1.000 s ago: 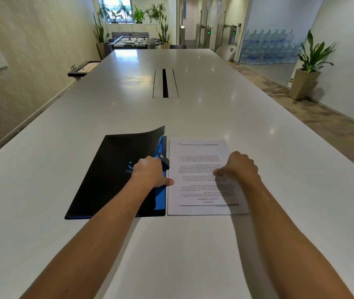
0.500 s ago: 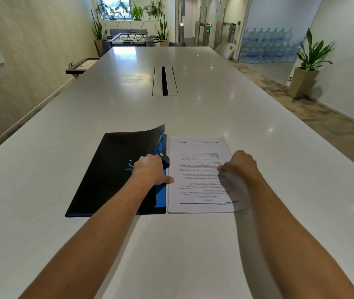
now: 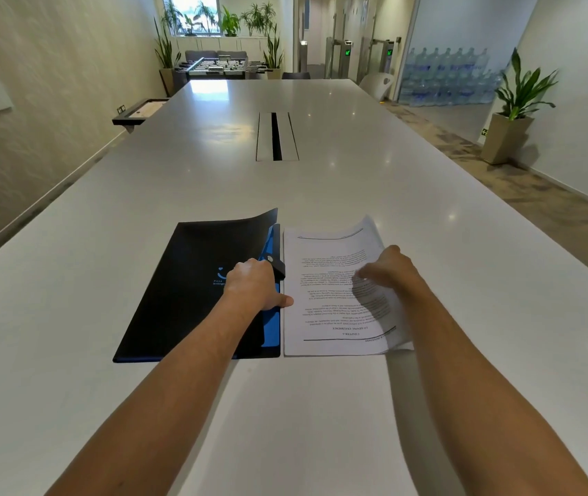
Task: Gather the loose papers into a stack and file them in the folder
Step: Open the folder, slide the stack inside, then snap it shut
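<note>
A black folder [image 3: 185,281] with a blue inner pocket lies flat on the white table [image 3: 321,195], its cover curling up at the far right corner. Touching its right edge is a stack of printed papers [image 3: 324,298]. My left hand [image 3: 253,284] rests palm down on the folder's right edge by the black strap, thumb pointing at the papers. My right hand [image 3: 387,270] grips the right side of the top sheets, which bend up off the stack along the right edge and far corner.
A cable slot [image 3: 276,136] runs down the table's middle, far beyond the folder. A potted plant [image 3: 514,112] stands on the floor at the right. A small shelf [image 3: 138,112] juts from the left wall. Bare tabletop surrounds the folder and papers.
My right hand has shifted right on the stack and lifted the right edge of the top sheets, which lay flat before. My left hand has stayed on the folder.
</note>
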